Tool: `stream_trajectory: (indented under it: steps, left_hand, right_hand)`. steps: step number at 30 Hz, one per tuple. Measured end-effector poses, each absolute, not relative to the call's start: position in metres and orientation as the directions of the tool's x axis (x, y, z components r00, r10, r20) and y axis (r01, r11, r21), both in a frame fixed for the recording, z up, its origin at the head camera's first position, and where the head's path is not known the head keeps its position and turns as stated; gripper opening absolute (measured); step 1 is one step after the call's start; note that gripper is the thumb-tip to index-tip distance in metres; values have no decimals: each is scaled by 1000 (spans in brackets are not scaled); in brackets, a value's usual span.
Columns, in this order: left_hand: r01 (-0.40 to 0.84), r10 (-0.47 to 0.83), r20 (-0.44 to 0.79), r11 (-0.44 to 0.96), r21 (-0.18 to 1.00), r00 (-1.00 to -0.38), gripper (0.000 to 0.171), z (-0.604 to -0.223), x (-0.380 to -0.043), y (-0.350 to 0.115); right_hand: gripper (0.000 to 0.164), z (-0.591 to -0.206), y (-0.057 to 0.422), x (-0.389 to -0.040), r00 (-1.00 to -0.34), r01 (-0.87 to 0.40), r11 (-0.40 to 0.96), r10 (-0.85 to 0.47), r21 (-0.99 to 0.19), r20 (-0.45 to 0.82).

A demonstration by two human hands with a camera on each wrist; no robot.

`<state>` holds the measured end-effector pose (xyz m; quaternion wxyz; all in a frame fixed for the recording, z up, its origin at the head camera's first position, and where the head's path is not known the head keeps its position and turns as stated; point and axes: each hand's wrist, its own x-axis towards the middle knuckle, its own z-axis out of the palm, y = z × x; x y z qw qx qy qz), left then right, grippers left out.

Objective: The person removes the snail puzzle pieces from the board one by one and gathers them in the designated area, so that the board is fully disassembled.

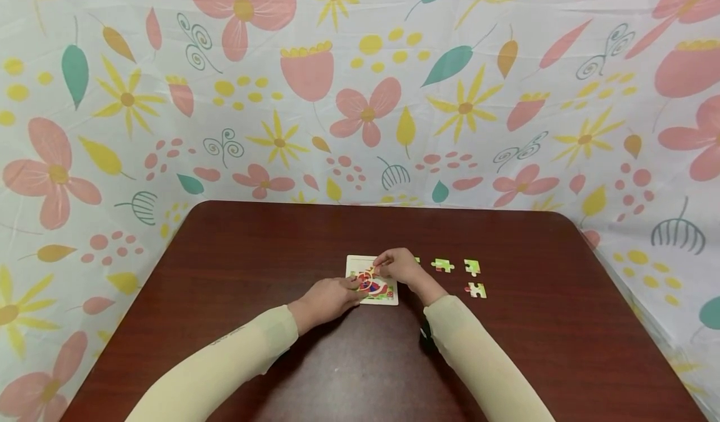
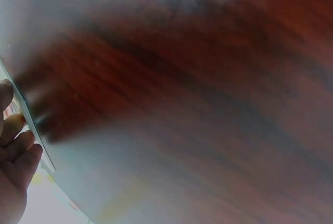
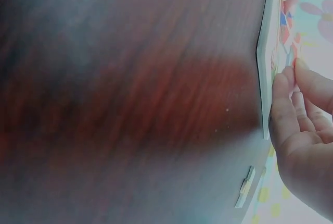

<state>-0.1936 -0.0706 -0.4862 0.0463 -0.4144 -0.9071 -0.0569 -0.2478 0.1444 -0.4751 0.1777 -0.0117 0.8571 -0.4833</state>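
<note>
A small jigsaw puzzle board (image 1: 354,260) with a pale frame and a colourful picture lies flat on the table in the head view. My left hand (image 1: 329,300) rests on its left side, fingers reaching over the frame onto the picture. Over the board's upper right part, my right hand (image 1: 404,267) pinches a puzzle piece (image 3: 296,50) between thumb and fingers. That piece stands tilted above the picture in the right wrist view; its shape is mostly hidden. In the left wrist view, fingertips (image 2: 32,153) touch the board's edge.
Right of the board lie loose puzzle pieces: a green one (image 1: 443,265), another (image 1: 472,267) beside it, and one (image 1: 476,291) nearer me. A further piece shows partly behind my right hand. The brown table (image 1: 253,241) meets a flowered cloth (image 1: 365,115) at the back.
</note>
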Motion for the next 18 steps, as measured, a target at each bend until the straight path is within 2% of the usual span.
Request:
stream_trajectory:
  steps: [7,18]
  left_hand:
    - [761,757,81,648,43,-649,32,-485,-187,-76]
    - [754,751,75,655,47,-657,34,-486,-187,-76]
  right_hand:
    - [14,-477,145,-250,-937,140,535,-200,-833,-286]
    - [15,-474,144,-250,-935,190,511,-166,-838,-313]
